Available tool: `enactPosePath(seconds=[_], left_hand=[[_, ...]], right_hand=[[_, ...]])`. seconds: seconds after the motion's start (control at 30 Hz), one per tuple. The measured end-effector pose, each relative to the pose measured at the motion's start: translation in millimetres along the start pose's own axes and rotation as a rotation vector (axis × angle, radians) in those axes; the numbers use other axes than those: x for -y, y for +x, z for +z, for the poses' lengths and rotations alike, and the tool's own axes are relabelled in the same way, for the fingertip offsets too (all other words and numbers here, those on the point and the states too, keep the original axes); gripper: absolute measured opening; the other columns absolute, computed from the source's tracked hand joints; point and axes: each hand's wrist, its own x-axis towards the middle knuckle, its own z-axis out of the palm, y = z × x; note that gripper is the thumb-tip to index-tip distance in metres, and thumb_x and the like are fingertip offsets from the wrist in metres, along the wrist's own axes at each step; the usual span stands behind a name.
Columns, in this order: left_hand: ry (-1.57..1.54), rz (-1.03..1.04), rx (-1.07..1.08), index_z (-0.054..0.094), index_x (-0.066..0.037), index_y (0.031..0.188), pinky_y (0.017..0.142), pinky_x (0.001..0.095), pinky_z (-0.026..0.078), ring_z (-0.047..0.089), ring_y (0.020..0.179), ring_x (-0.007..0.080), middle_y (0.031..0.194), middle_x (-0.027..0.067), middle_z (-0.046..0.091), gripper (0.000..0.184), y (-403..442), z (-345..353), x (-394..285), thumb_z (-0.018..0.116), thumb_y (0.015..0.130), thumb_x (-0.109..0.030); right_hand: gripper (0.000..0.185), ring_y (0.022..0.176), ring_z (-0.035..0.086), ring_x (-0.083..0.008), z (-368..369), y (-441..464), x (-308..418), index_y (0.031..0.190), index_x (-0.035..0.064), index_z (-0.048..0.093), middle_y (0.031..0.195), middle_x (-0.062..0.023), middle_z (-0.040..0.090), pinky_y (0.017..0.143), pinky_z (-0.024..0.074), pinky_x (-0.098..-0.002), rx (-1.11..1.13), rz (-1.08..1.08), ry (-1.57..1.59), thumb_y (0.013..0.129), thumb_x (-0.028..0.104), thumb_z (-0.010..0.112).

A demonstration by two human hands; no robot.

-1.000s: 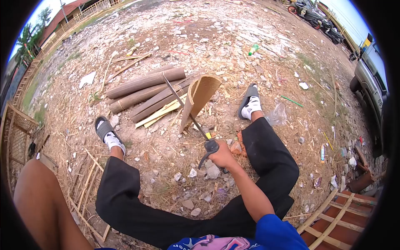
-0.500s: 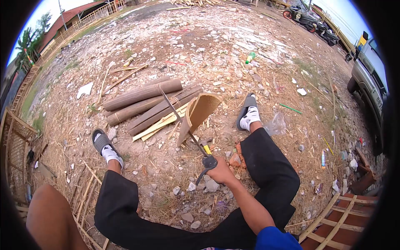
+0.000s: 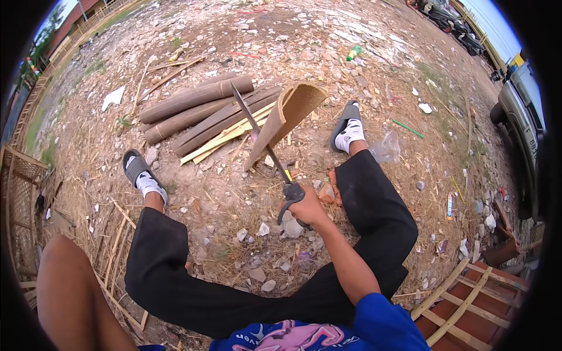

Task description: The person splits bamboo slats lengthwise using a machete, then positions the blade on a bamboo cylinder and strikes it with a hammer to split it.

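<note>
My right hand (image 3: 309,206) is closed round the dark handle of a long blade (image 3: 249,114), which points up and away to the left. A wide curved piece of split bamboo (image 3: 293,114) stands tilted against the blade, its pale inner side showing; whether it touches the ground cannot be told. Beyond it lies a pile of brown bamboo lengths (image 3: 196,96), with pale split strips (image 3: 225,137) at its near side. My left hand is out of view; only a bare bent arm shows at the lower left.
My sandalled feet rest left (image 3: 139,169) and right (image 3: 346,128) of the bamboo. Stones and a brick piece (image 3: 328,193) lie near my right hand. A bamboo lattice (image 3: 468,301) is at lower right, thin sticks at lower left, a parked vehicle (image 3: 524,111) at right.
The blade and the curved bamboo piece have tipped slightly, and the bamboo now leans further right. The camera view has shifted. My right hand keeps its hold.
</note>
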Motion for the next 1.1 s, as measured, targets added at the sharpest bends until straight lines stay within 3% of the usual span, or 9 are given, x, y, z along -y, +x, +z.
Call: enactPosePath(seconds=[0.3, 0.37, 0.4, 0.77, 0.9, 0.97, 1.03, 1.1], left_hand=[[0.006, 0.005, -0.013, 0.062, -0.009, 0.117, 0.102, 0.0476, 0.044, 0.059, 0.114, 0.0288, 0.114, 0.0129, 0.066, 0.029, -2, 3, -4, 0.048, 0.099, -0.028], [-0.012, 0.012, -0.018, 0.062, -0.009, 0.117, 0.103, 0.0479, 0.044, 0.059, 0.114, 0.0289, 0.114, 0.0128, 0.066, 0.030, 0, 2, -3, 0.048, 0.099, -0.028], [-0.008, 0.008, -0.002, 0.062, -0.009, 0.117, 0.103, 0.0480, 0.043, 0.059, 0.115, 0.0290, 0.115, 0.0127, 0.066, 0.030, -1, 2, -4, 0.048, 0.099, -0.028], [0.047, 0.054, -0.017, 0.063, -0.010, 0.119, 0.105, 0.0496, 0.041, 0.058, 0.117, 0.0297, 0.116, 0.0117, 0.066, 0.032, 36, -32, -10, 0.048, 0.099, -0.031], [0.126, 0.102, -0.087, 0.063, -0.011, 0.119, 0.106, 0.0501, 0.040, 0.058, 0.118, 0.0299, 0.117, 0.0113, 0.066, 0.032, 69, -69, -22, 0.048, 0.099, -0.031], [0.192, 0.124, -0.160, 0.063, -0.011, 0.120, 0.107, 0.0504, 0.040, 0.058, 0.119, 0.0300, 0.117, 0.0112, 0.066, 0.033, 98, -85, -20, 0.048, 0.099, -0.032], [0.264, 0.121, -0.231, 0.063, -0.011, 0.120, 0.107, 0.0507, 0.040, 0.057, 0.119, 0.0301, 0.117, 0.0110, 0.066, 0.033, 121, -82, -6, 0.048, 0.099, -0.032], [0.337, 0.100, -0.276, 0.063, -0.011, 0.120, 0.108, 0.0510, 0.039, 0.057, 0.120, 0.0302, 0.117, 0.0108, 0.066, 0.033, 139, -49, 22, 0.048, 0.099, -0.033]], right_hand=[[0.026, 0.070, 0.057, -0.0133, 6, 2, -1, 0.090, -0.0002, 0.064, 0.077, -0.0040, 0.064, 0.067, 0.0468, -0.0310, -0.039, -0.037, 0.017, 0.071, 0.011, 0.077], [0.023, 0.067, 0.054, -0.0113, 6, 2, -6, 0.088, -0.0004, 0.063, 0.074, -0.0026, 0.062, 0.062, 0.0457, -0.0306, -0.032, 0.011, 0.010, 0.071, 0.009, 0.076], [0.021, 0.047, 0.048, -0.0083, 10, 1, -5, 0.077, 0.0051, 0.057, 0.059, 0.0009, 0.053, 0.043, 0.0361, -0.0263, -0.041, -0.102, 0.058, 0.074, 0.008, 0.078], [0.022, 0.046, 0.047, -0.0079, 6, 0, 1, 0.084, 0.0035, 0.059, 0.060, 0.0010, 0.054, 0.042, 0.0347, -0.0256, -0.024, -0.028, 0.062, 0.075, 0.009, 0.079], [0.027, 0.048, 0.048, -0.0085, 9, 0, 0, 0.091, 0.0023, 0.060, 0.063, 0.0007, 0.055, 0.044, 0.0370, -0.0262, -0.060, -0.089, 0.000, 0.074, 0.011, 0.079], [0.024, 0.051, 0.050, -0.0090, 13, 0, 0, 0.086, 0.0021, 0.062, 0.066, -0.0002, 0.059, 0.048, 0.0400, -0.0275, -0.065, -0.121, -0.004, 0.071, 0.010, 0.078], [0.028, 0.074, 0.062, -0.0151, 11, -4, 13, 0.095, -0.0006, 0.066, 0.081, -0.0066, 0.068, 0.071, 0.0491, -0.0309, -0.030, -0.083, -0.145, 0.071, 0.009, 0.076], [0.027, 0.075, 0.063, -0.0152, 12, -4, 17, 0.094, -0.0006, 0.066, 0.081, -0.0071, 0.069, 0.071, 0.0495, -0.0312, -0.027, -0.097, -0.122, 0.071, 0.008, 0.076]])
